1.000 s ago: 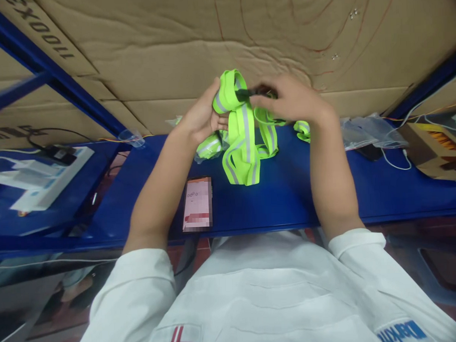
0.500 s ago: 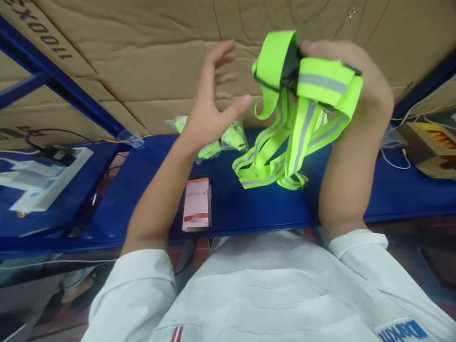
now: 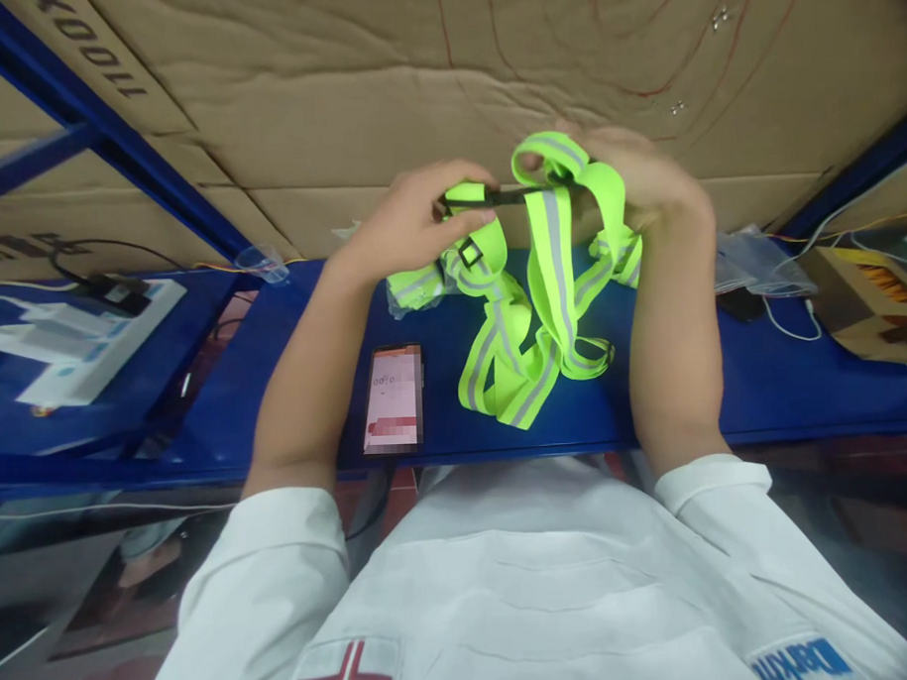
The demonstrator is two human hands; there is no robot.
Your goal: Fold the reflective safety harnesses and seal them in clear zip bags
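A neon-yellow reflective strap harness [image 3: 551, 277] with grey stripes hangs between both hands above the blue shelf [image 3: 723, 390]. My left hand [image 3: 412, 222] pinches one end of it, near a small black buckle. My right hand [image 3: 641, 175] is closed on the other end, higher up, with a loop draped over its fingers. The loose loops trail down onto the shelf. A bagged, folded harness [image 3: 414, 287] of the same colour lies just behind my left wrist.
A phone [image 3: 393, 399] with a lit screen lies on the shelf by my left forearm. Clear plastic bags [image 3: 755, 265], a white cable and a cardboard box [image 3: 869, 301] sit at the right. White boxes [image 3: 74, 338] rest at the left. Cardboard sheets form the back wall.
My right hand has come down from its raised position with the harness. My left hand, open half a second ago, has closed on the harness's other end.
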